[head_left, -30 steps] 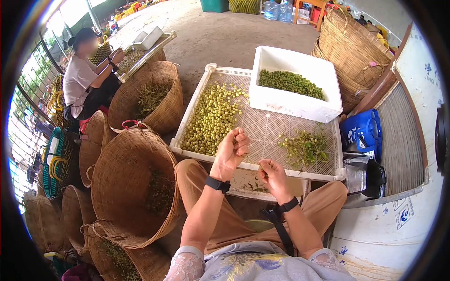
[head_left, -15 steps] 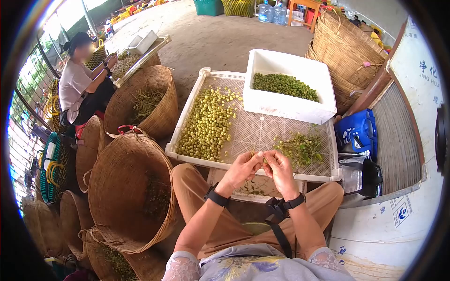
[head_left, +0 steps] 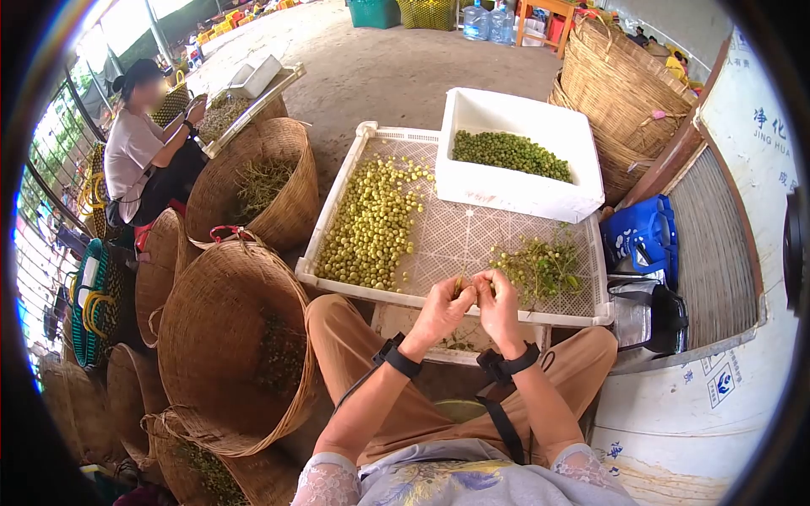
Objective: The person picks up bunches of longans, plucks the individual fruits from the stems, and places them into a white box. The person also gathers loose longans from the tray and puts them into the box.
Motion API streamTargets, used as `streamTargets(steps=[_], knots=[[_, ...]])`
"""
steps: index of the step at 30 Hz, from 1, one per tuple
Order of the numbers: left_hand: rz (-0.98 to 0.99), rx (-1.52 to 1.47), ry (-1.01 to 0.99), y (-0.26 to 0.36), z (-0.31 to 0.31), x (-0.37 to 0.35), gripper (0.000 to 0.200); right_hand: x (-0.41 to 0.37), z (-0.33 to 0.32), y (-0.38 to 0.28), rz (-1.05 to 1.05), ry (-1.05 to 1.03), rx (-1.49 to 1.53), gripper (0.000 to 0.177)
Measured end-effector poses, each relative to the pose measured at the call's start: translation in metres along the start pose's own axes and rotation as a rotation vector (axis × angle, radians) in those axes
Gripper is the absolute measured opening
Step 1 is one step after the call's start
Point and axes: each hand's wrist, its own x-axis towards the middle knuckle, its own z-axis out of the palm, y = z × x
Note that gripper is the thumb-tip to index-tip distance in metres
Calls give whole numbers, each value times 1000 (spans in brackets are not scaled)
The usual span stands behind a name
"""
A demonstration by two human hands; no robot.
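Note:
Close together over the tray's near rim, my left hand (head_left: 441, 312) and my right hand (head_left: 499, 308) both have their fingers pinched. A bit of green sprig shows between the fingertips, mostly covered by them. Just beyond my right hand lies a loose pile of leafy green sprigs with small berries (head_left: 540, 268). The white lattice tray (head_left: 460, 244) also carries a heap of yellow-green round berries (head_left: 368, 228) on its left side. A white foam box (head_left: 523, 190) at the tray's far right corner holds darker green berries (head_left: 510, 155).
Large woven baskets (head_left: 228, 337) stand to my left, some with stems inside. Another person (head_left: 139, 148) sits at the far left beside a second tray. Tall stacked baskets (head_left: 620, 93) and a blue bag (head_left: 643, 236) are on the right. Bits of stem lie under the tray's near edge.
My hands have lowered slightly and the left has shifted a little right. The thin stem that stuck up above my left fingers no longer shows clearly. The berry heaps look the same.

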Motion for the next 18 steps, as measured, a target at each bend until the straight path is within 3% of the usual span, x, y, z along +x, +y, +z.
streamTargets(steps=[1,2,4,6,8,10,13,18], knots=[[0,1,1,1,0,-1,20,2,-2,2,154,-50,97,20],[-67,-122,44,3,-1,-1,18,4,-4,2,153,-52,98,20],[-133,-246,83,7,-4,-2,17,7,-12,-6,447,-158,655,17],[-231,-437,116,12,-11,-4,17,8,-19,-9,486,-183,773,13],[-244,-498,109,14,-17,-6,19,11,-26,-12,655,-242,1076,14],[-294,-619,98,10,-24,-9,17,20,-32,1,689,-286,1148,15],[-329,-696,89,5,-31,-15,15,40,-39,5,926,-333,1243,14],[-416,-757,70,-1,-38,-22,18,142,-58,-24,778,-289,1465,13]])
